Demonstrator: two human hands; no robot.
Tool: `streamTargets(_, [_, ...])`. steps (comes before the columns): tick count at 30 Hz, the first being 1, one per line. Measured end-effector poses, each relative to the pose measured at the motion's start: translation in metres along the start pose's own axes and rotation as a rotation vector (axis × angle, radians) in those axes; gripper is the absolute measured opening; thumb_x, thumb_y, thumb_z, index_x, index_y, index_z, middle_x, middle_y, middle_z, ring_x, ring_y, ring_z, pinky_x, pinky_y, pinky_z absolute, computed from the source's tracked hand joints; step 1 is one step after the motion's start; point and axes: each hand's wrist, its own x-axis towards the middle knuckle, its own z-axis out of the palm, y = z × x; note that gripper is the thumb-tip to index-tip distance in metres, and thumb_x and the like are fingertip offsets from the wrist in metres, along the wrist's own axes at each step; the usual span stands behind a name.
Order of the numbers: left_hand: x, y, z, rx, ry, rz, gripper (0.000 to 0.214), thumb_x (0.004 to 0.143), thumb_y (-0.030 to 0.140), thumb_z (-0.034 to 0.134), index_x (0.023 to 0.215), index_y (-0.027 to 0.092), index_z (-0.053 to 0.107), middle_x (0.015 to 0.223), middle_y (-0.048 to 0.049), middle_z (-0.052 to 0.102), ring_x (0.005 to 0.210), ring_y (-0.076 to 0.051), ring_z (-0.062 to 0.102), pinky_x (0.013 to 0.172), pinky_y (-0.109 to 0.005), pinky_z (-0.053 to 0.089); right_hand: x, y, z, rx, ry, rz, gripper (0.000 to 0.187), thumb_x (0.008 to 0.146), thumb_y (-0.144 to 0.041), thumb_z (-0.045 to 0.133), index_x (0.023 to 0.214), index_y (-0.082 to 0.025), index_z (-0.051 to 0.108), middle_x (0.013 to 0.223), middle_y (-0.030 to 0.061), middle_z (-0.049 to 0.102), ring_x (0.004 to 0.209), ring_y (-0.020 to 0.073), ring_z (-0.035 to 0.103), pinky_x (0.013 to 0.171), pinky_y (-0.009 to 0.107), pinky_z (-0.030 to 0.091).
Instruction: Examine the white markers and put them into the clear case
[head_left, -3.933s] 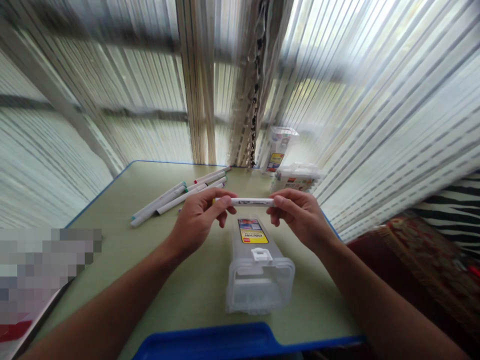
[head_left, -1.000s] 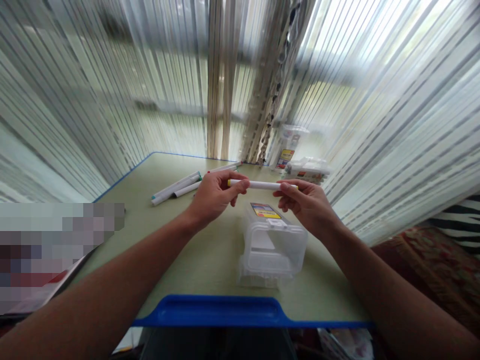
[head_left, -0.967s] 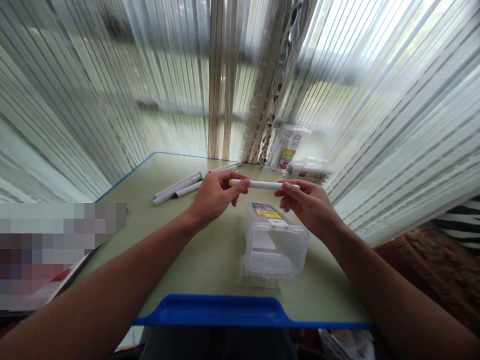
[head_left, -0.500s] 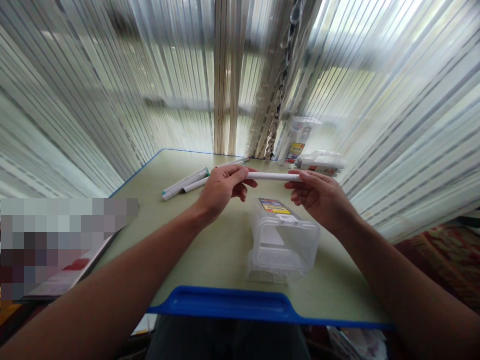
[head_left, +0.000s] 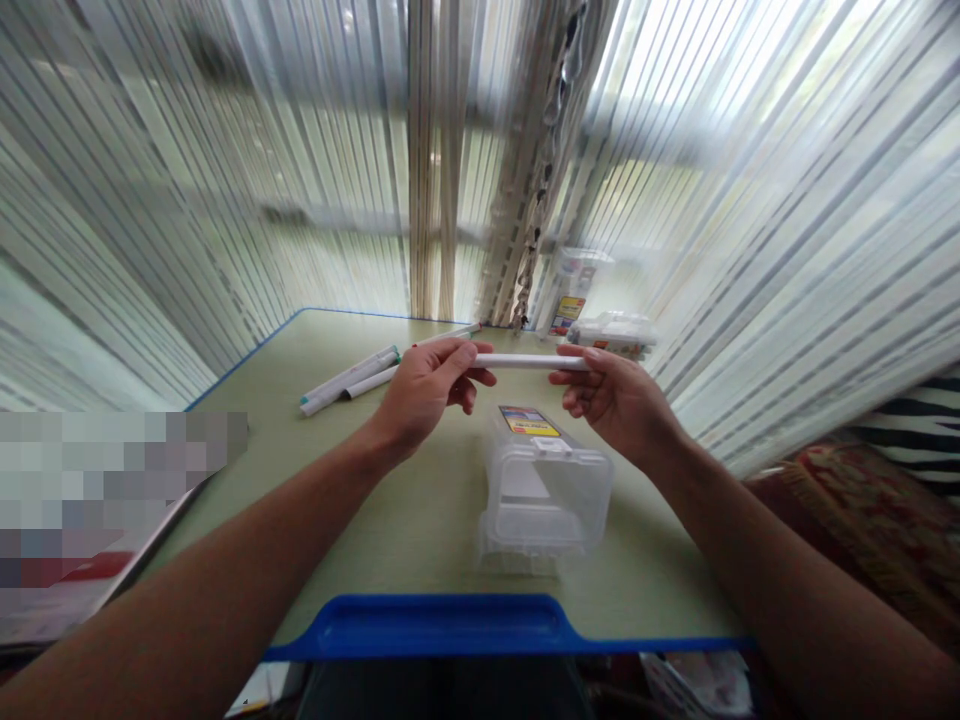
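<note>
A white marker pen (head_left: 525, 361) is held level above the green table (head_left: 420, 520), one end in each hand. My left hand (head_left: 427, 385) pinches its left end between thumb and fingers. My right hand (head_left: 611, 395) grips its right end with the fingers curled. Just below the pen a clear plastic case (head_left: 541, 487) with a yellow label lies on its side, closed by a white clasp.
Several white markers (head_left: 349, 378) lie loose on the table at the back left. Two more clear boxes (head_left: 611, 332) stand at the back right by the striped curtains. A blue edge (head_left: 442, 625) runs along the table's near side.
Both hands have kept hold of the pen throughout. The view has swung slightly to the right and down, so the hands and case sit a little further left than half a second ago.
</note>
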Motion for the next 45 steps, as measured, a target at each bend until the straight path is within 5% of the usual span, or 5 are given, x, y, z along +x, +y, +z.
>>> streamTargets(15, [-0.002, 0.002, 0.002, 0.209, 0.001, 0.089, 0.034, 0.071, 0.034, 0.086, 0.091, 0.01, 0.074, 0.064, -0.0021, 0.069, 0.046, -0.007, 0.053, 0.045, -0.02, 0.043, -0.002, 0.007, 0.002, -0.137, -0.029, -0.103, 0.034, 0.062, -0.037, 0.093, 0.085, -0.017, 0.076, 0.063, 0.0041, 0.075, 0.042, 0.0139, 0.065, 0.036, 0.02, 0.045])
streamTargets(25, [0.0, -0.002, 0.001, 0.21, -0.004, 0.109, 0.033, 0.076, 0.038, 0.081, 0.091, 0.011, 0.072, 0.068, -0.0031, 0.07, 0.045, -0.007, 0.053, 0.043, -0.02, 0.044, -0.002, 0.006, 0.001, -0.199, 0.004, -0.178, 0.028, 0.065, -0.033, 0.092, 0.082, -0.017, 0.078, 0.066, 0.0042, 0.074, 0.045, 0.0117, 0.062, 0.042, 0.023, 0.048])
streamTargets(45, [0.002, -0.003, -0.002, -0.047, -0.016, -0.034, 0.024, 0.092, 0.03, 0.066, 0.101, 0.01, 0.074, 0.08, -0.0085, 0.075, 0.048, -0.007, 0.057, 0.048, -0.022, 0.048, 0.001, -0.004, -0.005, -0.032, -0.002, -0.004, 0.021, 0.08, -0.029, 0.074, 0.096, -0.016, 0.077, 0.072, 0.0056, 0.076, 0.05, 0.0125, 0.065, 0.046, 0.022, 0.051])
